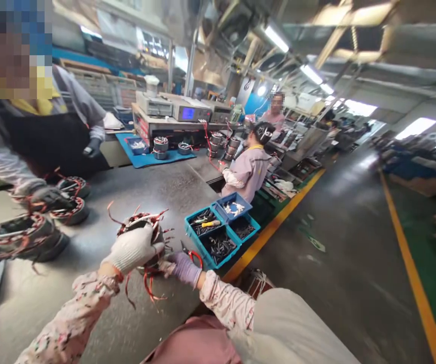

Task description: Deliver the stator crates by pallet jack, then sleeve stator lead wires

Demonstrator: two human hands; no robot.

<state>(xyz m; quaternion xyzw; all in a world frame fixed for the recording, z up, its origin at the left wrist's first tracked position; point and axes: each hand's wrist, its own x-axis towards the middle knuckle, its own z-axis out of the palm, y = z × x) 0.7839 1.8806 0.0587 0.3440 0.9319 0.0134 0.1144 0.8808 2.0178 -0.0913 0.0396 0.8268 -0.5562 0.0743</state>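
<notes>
A motor stator (138,220) with red and white wires stands on the metal table in front of me. My left hand (136,246), in a white knit glove, is wrapped over its near side and hides much of it. At the stator's lower right is my right hand (185,268), in a purple glove, with the fingers closed. What its fingertips pinch is hidden. Several loose red wires (150,289) hang from the stator below my hands. Just beyond my right hand lie red-handled cutters (195,257).
A blue divided bin (218,265) at the right holds black sleeves and a yellow-handled tool (210,224). White pieces fill a smaller tray (246,206). Across the table, a co-worker's gloved hand (53,197) touches other stators (24,235). Another person (246,169) sits farther along, near test instruments (190,112).
</notes>
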